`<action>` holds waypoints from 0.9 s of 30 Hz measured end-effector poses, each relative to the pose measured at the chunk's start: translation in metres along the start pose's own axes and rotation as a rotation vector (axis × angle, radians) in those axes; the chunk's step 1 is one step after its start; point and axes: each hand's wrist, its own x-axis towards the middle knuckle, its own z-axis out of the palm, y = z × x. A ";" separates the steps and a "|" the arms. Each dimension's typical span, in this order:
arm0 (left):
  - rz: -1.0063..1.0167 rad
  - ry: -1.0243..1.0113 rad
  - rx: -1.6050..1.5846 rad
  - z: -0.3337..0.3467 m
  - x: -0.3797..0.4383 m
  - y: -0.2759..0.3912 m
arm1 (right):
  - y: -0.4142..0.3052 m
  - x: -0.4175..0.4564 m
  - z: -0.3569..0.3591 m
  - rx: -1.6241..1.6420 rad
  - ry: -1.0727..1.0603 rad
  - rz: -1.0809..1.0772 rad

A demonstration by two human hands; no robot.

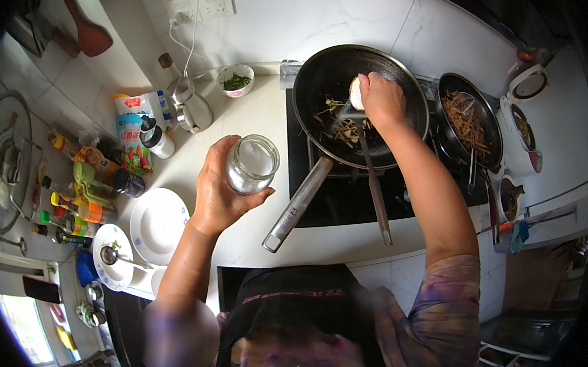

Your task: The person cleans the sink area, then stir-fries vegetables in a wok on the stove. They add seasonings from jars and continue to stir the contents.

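Observation:
My left hand (217,191) is wrapped around a glass jar (253,165) with white granular contents, its mouth uncovered, above the counter. Over a dark wok (327,68) on the hob, my right hand (380,98) grips a small round white object (355,93), perhaps the jar's lid; fine white grains seem to fall beneath it. Inside the wok lie pale and greenish sliced aromatics (347,134). A metal spatula (373,189) rests across the wok's rim, its handle pointing towards me, right of the wok's own metal handle (295,209).
Right of the wok stands a second pan (499,141) of brown shredded food with a utensil. A bowl of chopped greens (235,91), a steel oil pot (197,110) and a pump bottle (158,142) stand left. White plates (143,224) and several seasoning bottles (79,224) lie nearer.

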 end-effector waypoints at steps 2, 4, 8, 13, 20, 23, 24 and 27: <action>0.004 -0.001 -0.005 0.001 0.000 -0.001 | 0.001 0.001 0.000 0.020 0.024 0.003; 0.003 -0.003 -0.001 0.000 0.000 0.001 | 0.004 0.002 0.001 0.067 0.056 -0.001; 0.028 0.006 0.016 0.000 0.000 -0.001 | 0.008 -0.004 0.009 0.040 -0.002 0.041; 0.016 -0.006 0.024 0.002 0.000 0.000 | 0.015 -0.002 0.011 0.071 0.023 0.057; -0.011 -0.012 -0.005 0.004 -0.002 0.001 | 0.000 -0.009 0.006 -0.003 -0.095 0.039; 0.010 -0.006 -0.010 0.006 0.001 0.001 | 0.001 -0.009 0.000 0.014 -0.040 0.051; 0.021 -0.002 0.004 0.006 0.002 0.001 | 0.005 -0.008 0.002 0.011 -0.018 0.025; 0.021 -0.002 0.007 0.009 0.001 0.001 | 0.009 -0.005 -0.002 0.017 0.021 -0.019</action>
